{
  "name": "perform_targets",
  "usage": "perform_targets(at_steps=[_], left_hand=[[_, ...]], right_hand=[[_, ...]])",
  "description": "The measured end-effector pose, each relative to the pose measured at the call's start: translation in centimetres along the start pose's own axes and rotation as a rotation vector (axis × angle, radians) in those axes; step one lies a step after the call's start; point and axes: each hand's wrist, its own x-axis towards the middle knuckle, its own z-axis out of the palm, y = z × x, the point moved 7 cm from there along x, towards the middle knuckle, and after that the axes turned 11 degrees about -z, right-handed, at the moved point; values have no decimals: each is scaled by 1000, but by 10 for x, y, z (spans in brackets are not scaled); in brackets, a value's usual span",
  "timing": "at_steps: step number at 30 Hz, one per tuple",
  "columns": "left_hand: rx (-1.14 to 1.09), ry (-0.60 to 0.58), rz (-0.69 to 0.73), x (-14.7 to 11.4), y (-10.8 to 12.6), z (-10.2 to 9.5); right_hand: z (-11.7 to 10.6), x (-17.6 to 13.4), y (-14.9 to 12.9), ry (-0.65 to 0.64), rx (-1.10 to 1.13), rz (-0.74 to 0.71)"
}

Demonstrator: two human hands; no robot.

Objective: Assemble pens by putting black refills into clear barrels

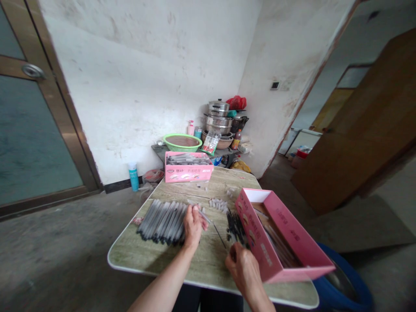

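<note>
My left hand (194, 227) is closed on a clear, thin plastic tube (204, 216) above the middle of the table. My right hand (244, 265) pinches a thin dark rod (219, 234), its far tip at or near the tube's open end; I cannot tell whether it is inside. Left of my left hand lies a row of translucent tubes with black ends (162, 221). A pile of black thin pieces (236, 227) lies beyond my right hand, against a pink box. Small whitish caps (218, 205) are scattered further back.
An open pink box (269, 247) with long thin pieces inside stands at the right. Another pink box (188, 173), full of tubes, stands at the table's (136, 255) far edge. Behind it are a green basin (168, 144) and stacked pots (219, 125). A blue tub (360, 281) is at lower right.
</note>
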Motion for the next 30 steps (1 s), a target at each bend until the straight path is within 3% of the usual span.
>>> perform_targets(at_steps=[11, 17, 30], left_hand=[[-15, -16, -20, 0, 0, 1], [-102, -107, -55, 0, 0, 7], [-419, -201, -199, 4, -6, 10]], right_hand=[[6, -3, 0, -15, -25, -17], [4, 2, -3, -22, -19, -29], [-23, 2, -7, 54, 57, -117]])
